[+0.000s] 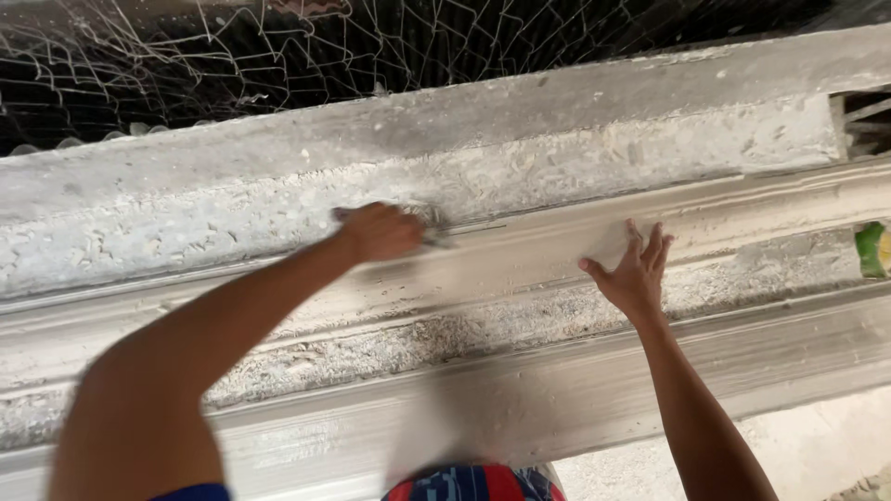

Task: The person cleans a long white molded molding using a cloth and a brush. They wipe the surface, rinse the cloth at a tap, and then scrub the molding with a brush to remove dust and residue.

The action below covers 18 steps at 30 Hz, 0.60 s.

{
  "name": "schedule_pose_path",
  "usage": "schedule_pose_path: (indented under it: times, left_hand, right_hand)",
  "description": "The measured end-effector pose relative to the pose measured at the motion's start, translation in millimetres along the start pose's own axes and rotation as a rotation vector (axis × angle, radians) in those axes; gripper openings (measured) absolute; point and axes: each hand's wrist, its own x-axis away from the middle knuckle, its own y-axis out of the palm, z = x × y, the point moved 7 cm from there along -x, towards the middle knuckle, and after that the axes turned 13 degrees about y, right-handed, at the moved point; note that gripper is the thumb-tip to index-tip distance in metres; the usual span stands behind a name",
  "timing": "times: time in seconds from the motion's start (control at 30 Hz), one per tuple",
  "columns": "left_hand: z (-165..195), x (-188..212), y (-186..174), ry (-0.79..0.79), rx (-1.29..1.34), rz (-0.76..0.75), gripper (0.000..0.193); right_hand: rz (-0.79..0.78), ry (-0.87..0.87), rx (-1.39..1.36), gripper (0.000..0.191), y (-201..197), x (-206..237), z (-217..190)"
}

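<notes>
My left hand point(379, 232) is closed around a small grey tool point(432, 229), blurred, pressed against a stepped cement moulding point(520, 250) that runs across the view. Only the tool's tip shows past my fingers. My right hand point(636, 269) lies flat with fingers spread on the smooth band of the same moulding, a short way to the right of the tool. Rough plaster point(232, 209) covers the band above my left hand.
Wire mesh netting point(278, 46) hangs over a dark space above the ledge. A rectangular opening point(863, 121) sits at the upper right, with a green object point(871, 249) below it at the right edge. A red and blue patterned item point(478, 484) shows at the bottom.
</notes>
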Motion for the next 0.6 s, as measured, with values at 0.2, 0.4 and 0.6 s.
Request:
schedule_pose_path:
  times: [0.2,0.4,0.6]
  left_hand:
    - [21.3,-2.4,-10.9,0.109,0.044,0.152,0.075]
    - [111.7,-187.7,-149.0,0.221,-0.046,0.496,0.065]
    - [40.9,-90.1,-65.0,0.116,0.080,0.238,0.051]
  right_hand:
    - [0.035,-0.038,0.026,0.128,11.3,-5.9,2.7]
    - [0.020,0.015,0.010,0.129,2.5,0.4,0.2]
    - [0.051,-0.031,-0.001,0.127,3.4,7.9,-6.7]
